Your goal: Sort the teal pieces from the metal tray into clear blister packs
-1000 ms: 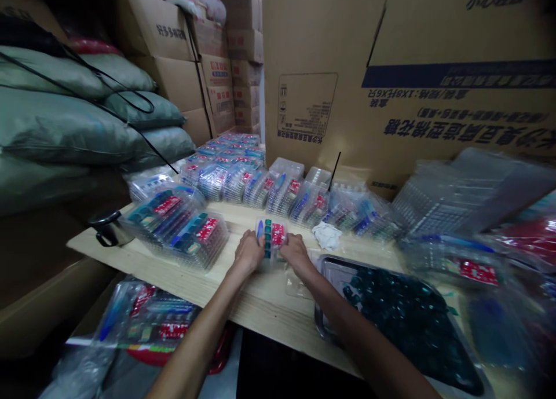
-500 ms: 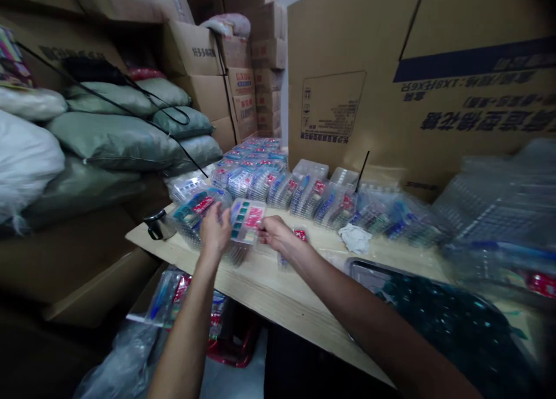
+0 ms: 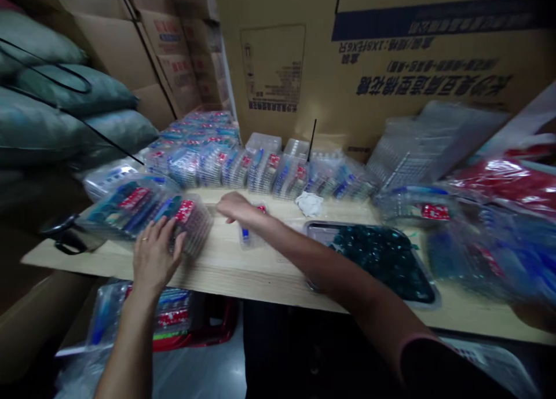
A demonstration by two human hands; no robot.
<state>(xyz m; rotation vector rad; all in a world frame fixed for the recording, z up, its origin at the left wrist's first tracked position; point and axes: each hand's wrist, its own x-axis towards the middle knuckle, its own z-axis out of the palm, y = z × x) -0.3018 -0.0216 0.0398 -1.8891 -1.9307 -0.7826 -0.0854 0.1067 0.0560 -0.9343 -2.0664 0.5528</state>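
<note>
My left hand (image 3: 158,251) lies with spread fingers against the near side of a stack of clear plastic packs (image 3: 191,228), open and gripping nothing. Each top pack shows a red-and-white label, blue parts and dark teal pieces. To the right of that stack, my right hand (image 3: 234,207) hovers over the table, slightly blurred. Its fingers are loosely bent, the thumb stands apart, and no object shows in it. Partly behind my right forearm, a single clear pack (image 3: 249,237) with blue and red contents lies on the table (image 3: 230,266).
Rows of filled packs (image 3: 234,170) line the back below a large carton (image 3: 278,69). A tray of teal pieces (image 3: 377,260) sits right of my forearm, near a crumpled white tissue (image 3: 309,204). A dark-handled metal cup (image 3: 72,234) stands at the left edge.
The pack held between my hands is now on the stack at left, and both hands are off it. My right hand has drawn away. The view has swung right.
</note>
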